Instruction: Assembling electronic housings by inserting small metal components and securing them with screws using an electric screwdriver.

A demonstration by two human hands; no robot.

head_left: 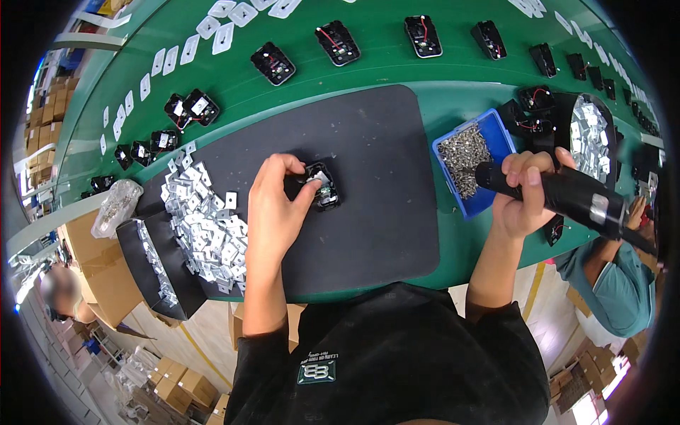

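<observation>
Two bare hands are busy here: the left hand has thumb and forefinger almost meeting at the left side of a small black casing, around the middle of the dark mat; what exactly they pinch, I cannot tell. The right hand is wrapped closed around a black cylindrical tool, near the blue tray. I judge the casing light and stiff, its inside fragile, so better held by outer walls. The black shirt carries pale lettering and a patch.
</observation>
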